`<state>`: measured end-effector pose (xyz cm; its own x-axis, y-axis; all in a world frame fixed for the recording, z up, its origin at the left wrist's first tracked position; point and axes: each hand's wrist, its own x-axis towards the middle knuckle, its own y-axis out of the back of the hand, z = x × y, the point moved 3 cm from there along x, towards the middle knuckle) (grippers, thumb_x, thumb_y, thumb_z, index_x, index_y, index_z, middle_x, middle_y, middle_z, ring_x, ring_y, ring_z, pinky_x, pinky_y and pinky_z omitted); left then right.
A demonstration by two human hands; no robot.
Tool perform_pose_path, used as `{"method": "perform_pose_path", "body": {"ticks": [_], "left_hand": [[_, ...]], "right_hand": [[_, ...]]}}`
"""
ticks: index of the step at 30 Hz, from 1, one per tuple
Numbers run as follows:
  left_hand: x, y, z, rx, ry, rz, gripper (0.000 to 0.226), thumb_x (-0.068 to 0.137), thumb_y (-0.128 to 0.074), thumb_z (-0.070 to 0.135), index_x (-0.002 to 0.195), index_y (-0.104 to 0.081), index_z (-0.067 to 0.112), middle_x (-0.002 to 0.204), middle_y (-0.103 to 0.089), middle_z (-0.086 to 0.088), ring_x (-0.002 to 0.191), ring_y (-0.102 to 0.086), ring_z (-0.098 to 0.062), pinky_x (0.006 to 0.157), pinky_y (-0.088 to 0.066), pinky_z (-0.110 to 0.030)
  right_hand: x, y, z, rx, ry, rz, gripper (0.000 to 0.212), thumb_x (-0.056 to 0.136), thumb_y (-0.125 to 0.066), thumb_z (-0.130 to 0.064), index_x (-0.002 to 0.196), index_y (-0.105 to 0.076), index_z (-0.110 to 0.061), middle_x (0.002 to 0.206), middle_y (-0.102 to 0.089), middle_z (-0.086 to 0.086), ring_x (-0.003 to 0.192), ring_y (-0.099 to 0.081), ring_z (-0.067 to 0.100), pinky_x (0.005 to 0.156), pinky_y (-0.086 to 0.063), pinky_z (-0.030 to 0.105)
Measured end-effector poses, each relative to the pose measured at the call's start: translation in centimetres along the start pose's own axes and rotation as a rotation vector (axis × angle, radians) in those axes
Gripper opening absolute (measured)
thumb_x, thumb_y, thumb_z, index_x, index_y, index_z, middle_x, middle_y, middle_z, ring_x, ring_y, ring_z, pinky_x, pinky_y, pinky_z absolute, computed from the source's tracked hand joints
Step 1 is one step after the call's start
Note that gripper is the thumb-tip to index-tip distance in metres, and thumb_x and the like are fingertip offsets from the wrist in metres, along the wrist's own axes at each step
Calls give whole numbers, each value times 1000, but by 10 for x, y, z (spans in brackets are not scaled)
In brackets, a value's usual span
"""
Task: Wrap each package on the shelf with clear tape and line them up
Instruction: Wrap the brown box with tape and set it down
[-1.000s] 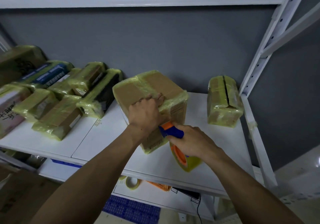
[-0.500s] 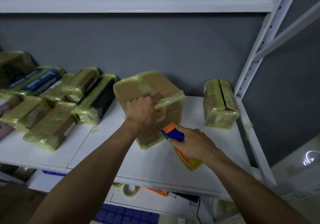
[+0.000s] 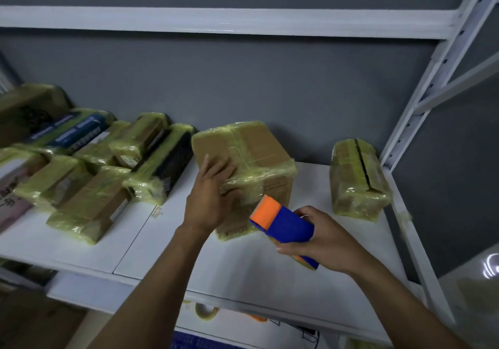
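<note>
Grey wall (image 3: 270, 78) behind, white metal shelf (image 3: 243, 267) in front, upper beam (image 3: 216, 20) across the top, perforated upright (image 3: 421, 111) at 2 o'clock.

Task item: cardboard box (image 3: 259, 146), mid-shelf, standing on its base, turned so one corner faces the person. Yellowish clear tape bands cross its top and wrap the upper edges and the lower near corner.

Left hand (image 3: 210, 197): released, not clenched. Fingers mostly straight and spread, laid flat against the box's near-left face, tips reaching toward the top edge. Nothing pinched. Contact is palm and fingers on cardboard and tape.

Right hand (image 3: 321, 240): at 5 o'clock from the box, grasping the tape dispenser (image 3: 286, 222). Fingers are curled round the blue body, thumb side on top. The orange end points to 10 o'clock, toward the box's near lower face. Can't tell if that end touches the box. Yellowish tape roll shows under the hand.

Other packages:
- wrapped batch (image 3: 94, 176) at 9 o'clock from the box, packed side by side and partly stacked, nearest one just beside the box
- small wrapped package (image 3: 356, 178) at 3 o'clock, well apart from the box, close to the upright, dark slit along its top

Lower shelf at 6 o'clock: loose tape roll (image 3: 206, 311), partly hidden by the shelf edge.
</note>
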<state>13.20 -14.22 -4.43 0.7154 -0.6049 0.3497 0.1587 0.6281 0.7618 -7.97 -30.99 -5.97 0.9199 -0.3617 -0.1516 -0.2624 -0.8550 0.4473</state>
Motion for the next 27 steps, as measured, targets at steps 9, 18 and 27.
{"method": "perform_pose_path", "body": {"ticks": [9, 18, 27], "left_hand": [[-12, 40, 11, -550, 87, 223, 22, 93, -72, 34, 115, -73, 37, 124, -70, 17, 126, -58, -6, 100, -50, -31], [-44, 26, 35, -1033, 436, -253, 38, 81, -70, 49, 98, -82, 17, 100, -77, -8, 89, -70, -17, 64, -49, -16], [-40, 40, 27, -1012, 447, -187, 15, 94, -70, 21, 103, -81, 24, 96, -79, -5, 89, -72, -10, 66, -51, -14]], "right_hand": [[13, 7, -29, -3, 156, -62, 42, 85, -75, -59, 111, -56, -32, 93, -66, -19, 81, -67, 3, 67, -50, 14], [21, 6, -38, -18, 197, -185, 50, 80, -70, -73, 117, -53, -43, 110, -68, -12, 98, -70, 11, 79, -56, 28], [32, 6, -44, 2, 101, -259, 61, 60, -84, -76, 108, -71, -40, 108, -77, -8, 100, -74, 13, 90, -61, 44]]}}
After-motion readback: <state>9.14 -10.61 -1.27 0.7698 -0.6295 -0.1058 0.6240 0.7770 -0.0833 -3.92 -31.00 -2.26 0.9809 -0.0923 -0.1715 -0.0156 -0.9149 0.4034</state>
